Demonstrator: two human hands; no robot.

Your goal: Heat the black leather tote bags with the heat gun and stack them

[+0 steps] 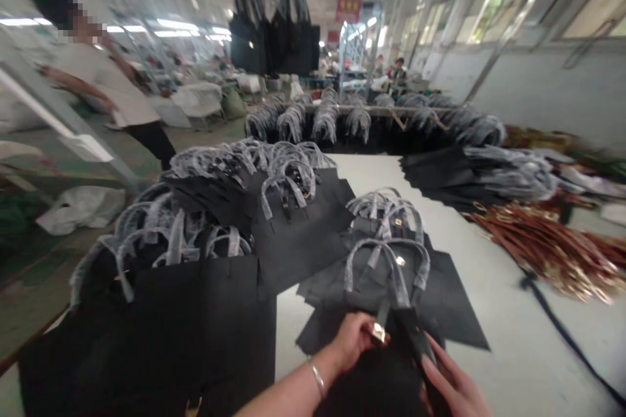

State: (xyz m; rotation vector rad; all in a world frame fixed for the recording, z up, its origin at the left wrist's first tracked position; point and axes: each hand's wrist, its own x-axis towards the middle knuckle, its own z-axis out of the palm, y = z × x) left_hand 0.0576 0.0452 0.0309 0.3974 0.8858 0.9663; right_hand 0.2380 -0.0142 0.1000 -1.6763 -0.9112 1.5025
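My left hand [355, 339] is closed round a small gold metal clasp [379, 332] on a black strap at the top of a black bag piece [381, 378] lying before me. A bracelet sits on that wrist. My right hand [452, 381] lies with fingers stretched along the black strap [415, 339], touching it from the right. Just beyond my hands is a small stack of black bags [386, 260] whose handles are wrapped in grey foam film.
Large piles of black bags with wrapped handles [205, 234] cover the white table [493, 287] at left and far right [479, 172]. Brown leather straps with gold buckles [548, 251] lie at right. A person [102, 78] stands at far left. Bags hang overhead [274, 32].
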